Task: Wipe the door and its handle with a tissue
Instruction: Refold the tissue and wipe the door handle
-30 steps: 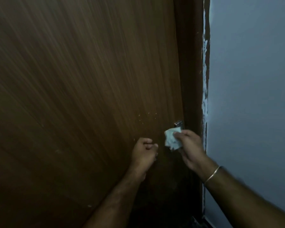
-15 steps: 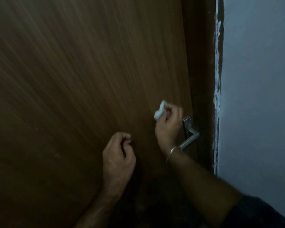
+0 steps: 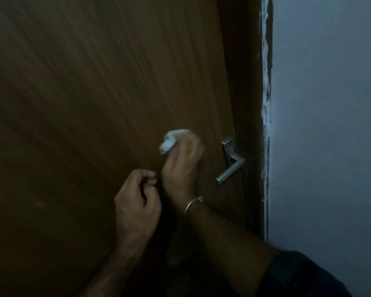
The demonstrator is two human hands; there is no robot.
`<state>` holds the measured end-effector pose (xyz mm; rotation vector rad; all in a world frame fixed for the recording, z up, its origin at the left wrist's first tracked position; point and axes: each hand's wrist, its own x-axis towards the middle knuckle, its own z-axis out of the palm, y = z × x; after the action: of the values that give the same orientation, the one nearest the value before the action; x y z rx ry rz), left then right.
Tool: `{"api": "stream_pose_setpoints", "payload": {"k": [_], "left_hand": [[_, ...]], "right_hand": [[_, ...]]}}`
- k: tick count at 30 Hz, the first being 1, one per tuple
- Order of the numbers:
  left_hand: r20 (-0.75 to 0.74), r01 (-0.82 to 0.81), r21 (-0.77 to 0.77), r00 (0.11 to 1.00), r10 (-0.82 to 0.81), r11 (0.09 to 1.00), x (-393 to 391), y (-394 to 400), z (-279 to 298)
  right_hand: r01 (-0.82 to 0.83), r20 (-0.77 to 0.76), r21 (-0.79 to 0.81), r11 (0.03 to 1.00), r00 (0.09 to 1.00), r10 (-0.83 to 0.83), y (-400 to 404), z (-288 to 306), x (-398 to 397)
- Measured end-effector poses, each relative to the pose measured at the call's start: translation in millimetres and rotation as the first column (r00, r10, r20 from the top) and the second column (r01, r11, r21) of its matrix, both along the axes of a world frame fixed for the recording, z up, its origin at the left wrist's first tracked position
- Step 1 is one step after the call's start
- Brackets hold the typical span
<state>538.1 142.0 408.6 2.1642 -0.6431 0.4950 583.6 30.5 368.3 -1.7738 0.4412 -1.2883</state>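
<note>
The right hand [image 3: 181, 161] bunches the soft, light, crumpled white tissue [image 3: 169, 141] against the brown wooden door [image 3: 94, 103], beside its stiff silver lever handle [image 3: 230, 168], while the left hand [image 3: 137, 202] hangs clenched, holding nothing.

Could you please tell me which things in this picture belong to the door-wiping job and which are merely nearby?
Part of the job: door; handle; tissue, held in the right hand.

Merely there: left hand, curled and holding nothing; bangle; door frame; wall.
</note>
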Motion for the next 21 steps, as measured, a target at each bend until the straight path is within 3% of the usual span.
{"api": "stream_pose_setpoints", "payload": {"k": [1, 2, 4, 6, 7, 9, 11, 12, 13, 15, 16, 17, 19, 21], "left_hand": [[-0.006, 0.008, 0.016, 1.0, -0.008, 1.0, 1, -2, 1], [-0.028, 0.023, 0.041, 0.999, -0.021, 0.999, 2, -5, 3], [-0.095, 0.066, 0.113, 0.994, -0.055, 0.991, 2, -13, 3], [-0.112, 0.098, 0.19, 0.991, -0.078, 0.977, 4, -24, 0], [-0.082, 0.104, 0.216, 0.993, -0.088, 0.971, 6, -29, -3], [-0.013, 0.099, 0.233, 0.995, -0.099, 0.968, 10, -38, -6], [-0.019, 0.079, 0.235, 0.997, -0.077, 0.969, 13, -42, -5], [-0.03, 0.077, 0.243, 0.997, -0.071, 0.967, 14, -43, -5], [-0.036, 0.078, 0.257, 0.997, -0.071, 0.963, 14, -44, -4], [-0.028, 0.077, 0.296, 0.997, -0.072, 0.952, 17, -47, -4], [-0.003, 0.074, 0.31, 0.997, -0.077, 0.948, 19, -50, -5], [0.026, 0.075, 0.32, 0.996, -0.088, 0.945, 20, -53, -6], [0.041, 0.083, 0.34, 0.994, -0.103, 0.937, 22, -57, -6], [0.035, 0.09, 0.363, 0.993, -0.11, 0.927, 22, -61, -5]], "right_hand": [[-0.113, -0.045, -0.126, 0.986, 0.993, 0.108, 17, -22, -7], [-0.216, -0.103, -0.13, 0.968, 0.974, 0.204, 27, -45, -18], [-0.192, -0.104, 0.144, 0.971, 0.973, 0.208, 23, -69, -29], [0.004, -0.142, 0.452, 0.892, 0.988, 0.068, -1, -53, -18], [0.028, -0.121, 0.51, 0.859, 0.992, 0.039, -10, -37, -12], [-0.07, -0.001, 0.329, 0.942, 0.997, 0.074, -13, -18, -10], [-0.232, -0.024, 0.073, 0.97, 0.972, 0.234, -6, -27, -20], [-0.28, -0.049, 0.041, 0.959, 0.958, 0.282, -7, -37, -26], [-0.276, -0.045, 0.091, 0.957, 0.959, 0.281, -14, -42, -29], [-0.142, 0.024, 0.377, 0.915, 0.989, 0.143, -38, -32, -21], [-0.089, 0.055, 0.448, 0.89, 0.996, 0.072, -48, -21, -16], [-0.069, 0.075, 0.417, 0.906, 0.996, 0.041, -55, -11, -13], [-0.163, 0.06, 0.132, 0.978, 0.986, 0.156, -57, -14, -15], [-0.315, -0.114, -0.059, 0.947, 0.945, 0.307, -62, -35, -30]]}}
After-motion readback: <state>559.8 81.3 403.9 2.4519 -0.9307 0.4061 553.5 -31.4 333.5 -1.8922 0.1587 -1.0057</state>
